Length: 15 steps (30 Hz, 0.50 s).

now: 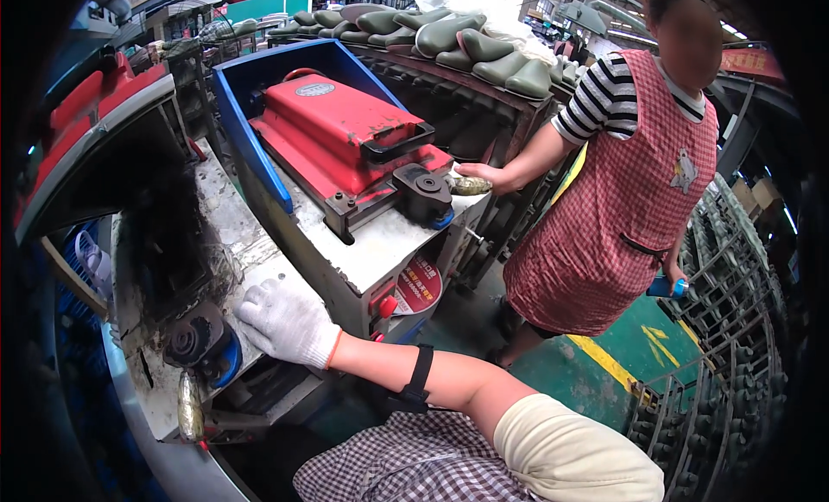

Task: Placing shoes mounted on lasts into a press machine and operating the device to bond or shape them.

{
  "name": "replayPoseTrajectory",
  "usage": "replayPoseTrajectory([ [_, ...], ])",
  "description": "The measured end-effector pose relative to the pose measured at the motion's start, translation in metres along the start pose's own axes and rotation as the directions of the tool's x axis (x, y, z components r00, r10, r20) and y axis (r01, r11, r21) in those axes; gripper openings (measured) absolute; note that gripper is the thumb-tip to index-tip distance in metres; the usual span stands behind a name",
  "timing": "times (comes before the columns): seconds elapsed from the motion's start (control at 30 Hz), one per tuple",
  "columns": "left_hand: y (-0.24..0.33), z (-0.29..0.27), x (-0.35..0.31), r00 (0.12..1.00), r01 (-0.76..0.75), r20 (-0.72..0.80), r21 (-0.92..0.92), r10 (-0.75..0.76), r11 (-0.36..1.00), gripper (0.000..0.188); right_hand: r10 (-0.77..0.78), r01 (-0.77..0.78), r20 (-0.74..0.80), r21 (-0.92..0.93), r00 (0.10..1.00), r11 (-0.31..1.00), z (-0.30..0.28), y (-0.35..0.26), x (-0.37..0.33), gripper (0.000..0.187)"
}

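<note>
My right hand (285, 323), in a white knit glove, rests on the worn pale top of the left machine (246, 234). Its fingers are loosely bent, with nothing visible in them. Beside it lies a dark round latch (200, 342) with a blue edge, and from this sticks out a tape-wrapped handle (190, 407). The machine's red lid (95, 100) stands raised over a blackened hollow (173, 251). My left hand is out of view. To the right, a neighbouring machine has its red cover (341, 126) down; a co-worker's hand (492, 178) touches its wrapped lever grip (471, 186).
The co-worker (609, 200), in a red checked apron, stands close on the right with a blue container (665, 286) in the other hand. Green boots (484, 53) lie on a rack behind the machines. Metal racks (725, 355) line the right. Red buttons (389, 307) sit on the neighbouring machine's front.
</note>
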<state>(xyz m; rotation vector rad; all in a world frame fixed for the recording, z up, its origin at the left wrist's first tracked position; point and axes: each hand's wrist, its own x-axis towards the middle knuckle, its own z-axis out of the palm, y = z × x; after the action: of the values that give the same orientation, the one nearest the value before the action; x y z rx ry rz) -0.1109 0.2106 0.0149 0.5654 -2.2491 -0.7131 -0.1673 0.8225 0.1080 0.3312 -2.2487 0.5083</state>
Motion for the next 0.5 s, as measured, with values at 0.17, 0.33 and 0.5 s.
replayPoseTrajectory([
  [0.17,0.033,-0.010,-0.014,0.997,0.068,0.058,-0.154,-0.060,0.986,0.071,0.000,0.000,-0.013,0.039,1.000,0.999,0.000,-0.001,0.002,0.023],
  [0.33,0.031,-0.026,-0.021,0.987,0.157,0.075,-0.288,-0.141,0.945,0.065,0.014,-0.014,0.010,0.023,1.000,1.000,-0.002,-0.003,0.002,0.023],
  [0.5,0.016,-0.035,-0.023,0.970,0.240,0.077,-0.416,-0.229,0.877,0.059,0.009,-0.009,0.010,-0.002,1.000,1.000,-0.002,-0.005,0.003,0.024],
])
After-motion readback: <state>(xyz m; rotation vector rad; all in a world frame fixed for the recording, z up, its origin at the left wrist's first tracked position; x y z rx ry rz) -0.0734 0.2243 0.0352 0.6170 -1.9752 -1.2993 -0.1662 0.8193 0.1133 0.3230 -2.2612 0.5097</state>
